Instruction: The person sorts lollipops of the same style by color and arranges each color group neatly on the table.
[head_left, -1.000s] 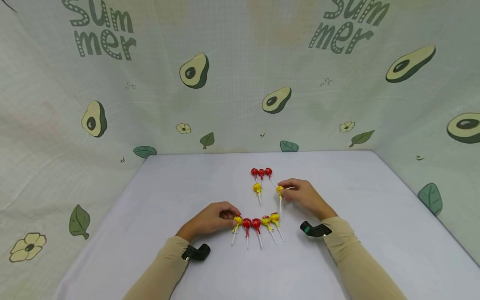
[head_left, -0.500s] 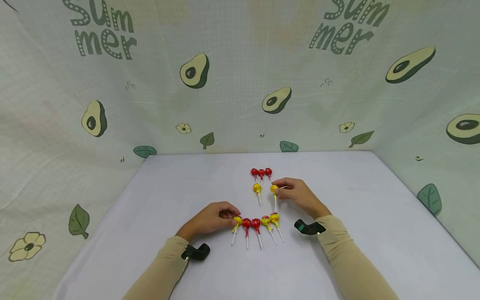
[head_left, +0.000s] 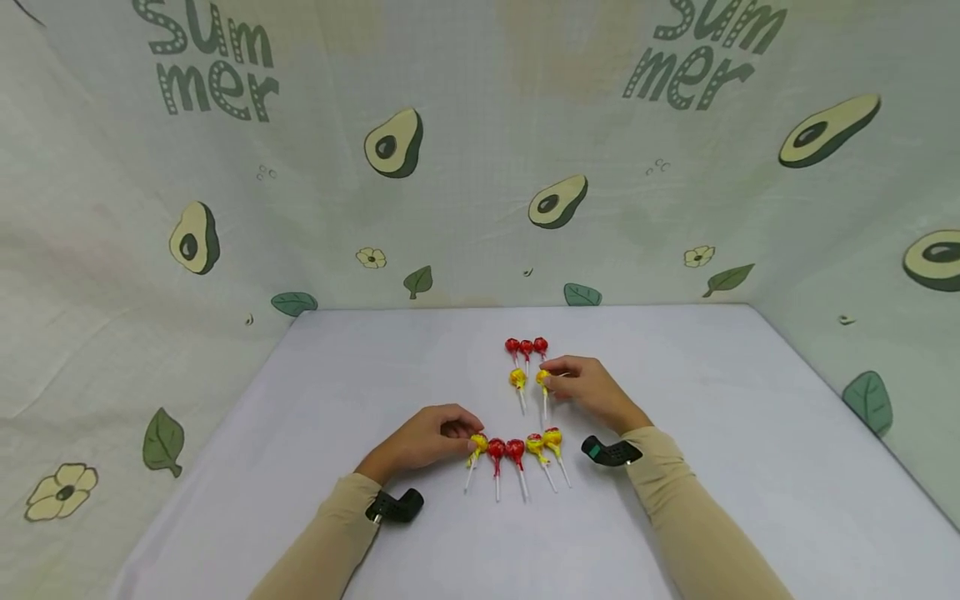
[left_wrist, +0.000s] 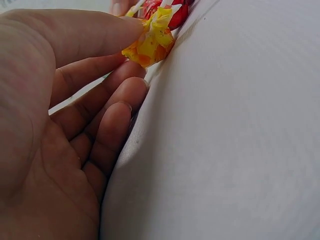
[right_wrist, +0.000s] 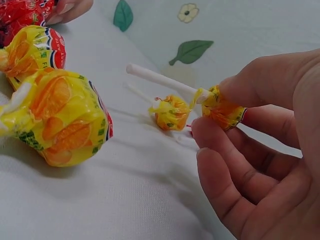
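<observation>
My right hand pinches a yellow-wrapped lollipop by its candy head, the white stick pointing toward me in the head view. Just left of it lies another yellow lollipop, and behind them sit three red lollipops side by side. At the left end of the front row, my left hand pinches a yellow lollipop between thumb and fingers. Two red lollipops come next to it in that row, followed by two yellow lollipops at the right end.
A white cloth-covered table spreads under everything. Behind it hangs a pale curtain printed with avocados, leaves and flowers. Black straps with small devices sit on both wrists.
My right hand has moved left with its yellow lollipop, bringing it closer beside the other yellow one in the middle row. My left hand stays at the front row's left end.
</observation>
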